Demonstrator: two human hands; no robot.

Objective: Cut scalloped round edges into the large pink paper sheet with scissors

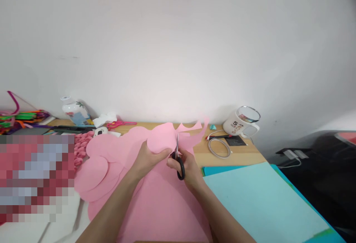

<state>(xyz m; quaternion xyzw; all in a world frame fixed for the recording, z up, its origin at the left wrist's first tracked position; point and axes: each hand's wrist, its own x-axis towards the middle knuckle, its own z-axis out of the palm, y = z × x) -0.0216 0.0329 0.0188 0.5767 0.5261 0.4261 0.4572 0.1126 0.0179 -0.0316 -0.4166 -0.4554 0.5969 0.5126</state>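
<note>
My left hand (151,157) grips a piece of pink paper (161,139) by its lower edge, the thumb on top. In my right hand (186,167) is a pair of scissors (180,167) with black handles; the blades point up and lie against the paper's right edge. A curling pink offcut (196,137) hangs to the right of the blades. Beneath both hands spreads a large pink sheet (167,206). Several rounded pink paper shapes (94,172) overlap to the left of my left arm.
At the right, light blue sheets (261,202) lie on the wooden table (250,156). Behind them are a white mug (240,122), a coiled cable (219,148) and a dark card (236,141). Pink scissors (121,124), a white bottle (75,111) and colourful pipe cleaners (25,118) sit along the wall.
</note>
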